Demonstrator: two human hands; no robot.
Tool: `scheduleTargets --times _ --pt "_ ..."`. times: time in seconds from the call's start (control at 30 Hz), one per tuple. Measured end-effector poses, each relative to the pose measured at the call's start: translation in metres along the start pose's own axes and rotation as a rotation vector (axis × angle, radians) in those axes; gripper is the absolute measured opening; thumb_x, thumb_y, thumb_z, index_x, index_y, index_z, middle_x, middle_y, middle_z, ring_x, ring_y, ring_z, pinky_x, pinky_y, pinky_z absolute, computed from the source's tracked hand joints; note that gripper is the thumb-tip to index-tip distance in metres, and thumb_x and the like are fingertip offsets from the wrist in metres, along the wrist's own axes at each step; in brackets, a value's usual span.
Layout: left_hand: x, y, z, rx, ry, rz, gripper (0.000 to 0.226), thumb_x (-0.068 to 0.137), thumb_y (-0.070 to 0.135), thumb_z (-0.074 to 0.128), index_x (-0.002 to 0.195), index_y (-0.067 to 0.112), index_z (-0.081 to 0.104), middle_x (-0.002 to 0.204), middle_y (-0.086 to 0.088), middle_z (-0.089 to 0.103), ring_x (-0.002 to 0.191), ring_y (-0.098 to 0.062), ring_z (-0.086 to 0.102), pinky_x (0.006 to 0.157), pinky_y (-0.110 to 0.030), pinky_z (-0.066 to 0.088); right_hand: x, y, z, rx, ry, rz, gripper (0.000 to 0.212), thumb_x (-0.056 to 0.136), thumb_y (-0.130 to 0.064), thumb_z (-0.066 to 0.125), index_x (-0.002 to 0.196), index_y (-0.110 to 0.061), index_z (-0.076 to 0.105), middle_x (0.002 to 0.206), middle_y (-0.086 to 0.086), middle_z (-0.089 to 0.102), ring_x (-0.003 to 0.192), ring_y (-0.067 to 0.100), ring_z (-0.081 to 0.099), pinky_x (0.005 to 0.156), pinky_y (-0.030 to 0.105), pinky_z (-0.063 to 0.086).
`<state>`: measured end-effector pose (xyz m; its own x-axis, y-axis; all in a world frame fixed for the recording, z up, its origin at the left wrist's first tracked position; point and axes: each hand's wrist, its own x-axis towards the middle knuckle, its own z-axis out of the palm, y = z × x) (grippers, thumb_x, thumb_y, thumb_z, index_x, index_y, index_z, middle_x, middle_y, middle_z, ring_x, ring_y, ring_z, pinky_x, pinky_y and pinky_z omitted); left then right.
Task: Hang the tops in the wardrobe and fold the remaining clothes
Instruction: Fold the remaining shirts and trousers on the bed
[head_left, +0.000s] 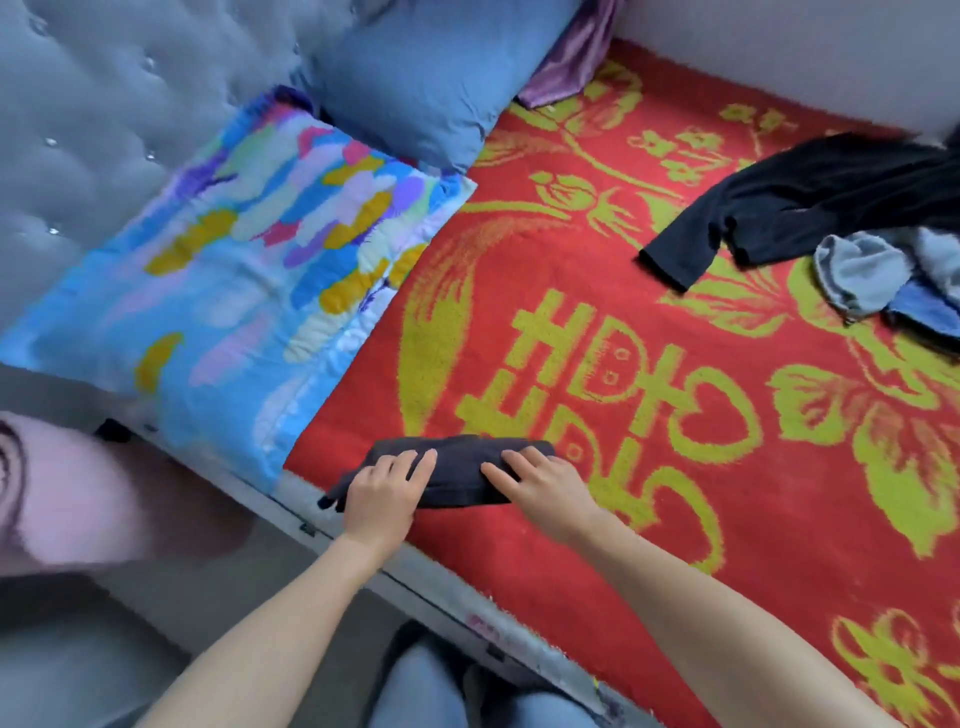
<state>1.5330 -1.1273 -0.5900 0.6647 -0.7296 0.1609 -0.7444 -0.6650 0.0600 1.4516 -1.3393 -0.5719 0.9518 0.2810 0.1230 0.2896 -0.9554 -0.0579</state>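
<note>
A small dark grey folded garment (460, 475) lies on the red and yellow blanket (597, 322) near the bed's front edge. My left hand (384, 488) presses flat on its left end, fingers straight. My right hand (540, 483) rests flat on its right end, fingers spread. At the far right lies an unfolded black long-sleeved garment (810, 202), and beside it a light blue-grey piece (862, 270) on top of a darker blue one (924, 312).
A colourful patterned pillow (234, 280) lies left of the blanket, with a blue pillow (431, 78) and purple cloth (566, 62) behind it. A grey tufted headboard (104, 104) stands at the left. The bed frame edge (441, 587) runs diagonally below my hands.
</note>
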Motion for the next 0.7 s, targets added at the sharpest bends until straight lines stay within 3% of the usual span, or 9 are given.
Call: scheduleTargets --times 0.1,0.17,0.27,0.37,0.43,0.5,0.53,0.63,0.7 --pt "-0.058 -0.01 -0.047 0.073 -0.015 -0.195 0.066 0.048 -0.005 0.064 0.111 0.012 0.057 0.085 -0.009 0.069 0.064 -0.027 0.065 0.045 -0.029 0.049 0.033 -0.039 -0.028 0.02 0.034 -0.198 0.047 0.062 -0.006 0.059 0.107 -0.015 0.049 0.076 0.004 0.064 0.058 0.021 0.058 0.038 0.022 0.039" --pt "-0.107 -0.013 -0.083 0.142 -0.022 -0.367 0.076 0.029 -0.006 0.08 0.104 0.008 0.069 0.087 -0.01 0.07 0.065 -0.028 0.066 0.046 -0.03 0.049 0.055 -0.079 -0.05 0.017 0.075 -0.388 0.041 0.066 -0.01 0.048 0.106 -0.017 0.049 0.074 0.003 0.063 0.057 0.021 0.059 0.038 0.021 0.038" --pt "-0.186 -0.009 -0.138 0.209 0.004 -0.65 0.083 0.021 -0.006 0.081 0.101 0.009 0.071 0.084 -0.009 0.07 0.063 -0.028 0.065 0.046 -0.029 0.049 0.077 -0.152 -0.079 -0.011 0.044 -0.684 0.079 0.038 -0.015 0.08 0.108 -0.018 0.044 0.075 0.001 0.064 0.058 0.021 0.061 0.037 0.022 0.038" --pt "-0.262 0.0 -0.174 0.222 -0.002 -0.864 0.088 0.02 -0.002 0.082 0.106 0.012 0.064 0.082 -0.008 0.069 0.061 -0.027 0.064 0.046 -0.027 0.047 0.089 -0.227 -0.097 0.015 0.029 -0.867 0.093 0.024 -0.019 0.085 0.109 -0.019 0.046 0.074 -0.001 0.065 0.057 0.019 0.061 0.036 0.021 0.037" --pt "-0.305 0.012 -0.188 0.214 -0.02 -0.982 0.089 0.015 0.001 0.084 0.102 0.011 0.069 0.08 -0.007 0.069 0.059 -0.025 0.064 0.045 -0.025 0.047 0.088 -0.273 -0.109 0.04 0.074 -1.032 0.08 0.034 -0.021 0.081 0.108 -0.018 0.053 0.074 -0.001 0.066 0.056 0.019 0.061 0.036 0.02 0.038" --pt "-0.346 0.022 -0.198 0.205 -0.011 -1.08 0.097 0.016 0.0 0.085 0.108 0.013 0.058 0.079 -0.005 0.068 0.059 -0.024 0.064 0.046 -0.025 0.048 0.084 -0.317 -0.113 0.066 0.147 -1.153 0.049 0.058 -0.017 0.057 0.107 -0.018 0.052 0.071 -0.001 0.066 0.054 0.018 0.061 0.036 0.019 0.038" --pt "-0.37 0.026 -0.202 0.198 -0.003 -1.132 0.098 0.019 -0.001 0.084 0.11 0.013 0.051 0.079 -0.005 0.068 0.06 -0.024 0.064 0.045 -0.026 0.05 0.081 -0.344 -0.113 0.08 0.177 -1.202 0.046 0.061 -0.014 0.047 0.107 -0.018 0.049 0.069 -0.001 0.065 0.054 0.017 0.06 0.036 0.018 0.038" --pt "-0.437 0.028 -0.209 0.175 -0.011 -1.233 0.096 0.022 -0.002 0.084 0.109 0.013 0.047 0.076 -0.005 0.068 0.059 -0.023 0.065 0.045 -0.025 0.051 0.067 -0.414 -0.101 0.084 0.153 -1.31 0.069 0.044 -0.017 0.072 0.108 -0.019 0.046 0.07 -0.003 0.064 0.056 0.016 0.06 0.038 0.019 0.041" --pt "-0.472 0.021 -0.209 0.155 -0.056 -1.249 0.094 0.022 0.002 0.084 0.108 0.014 0.047 0.075 -0.003 0.067 0.058 -0.023 0.064 0.046 -0.025 0.05 0.057 -0.448 -0.089 0.122 0.03 -1.281 0.085 0.029 -0.017 0.081 0.106 -0.019 0.046 0.07 -0.004 0.063 0.056 0.015 0.06 0.038 0.019 0.04"
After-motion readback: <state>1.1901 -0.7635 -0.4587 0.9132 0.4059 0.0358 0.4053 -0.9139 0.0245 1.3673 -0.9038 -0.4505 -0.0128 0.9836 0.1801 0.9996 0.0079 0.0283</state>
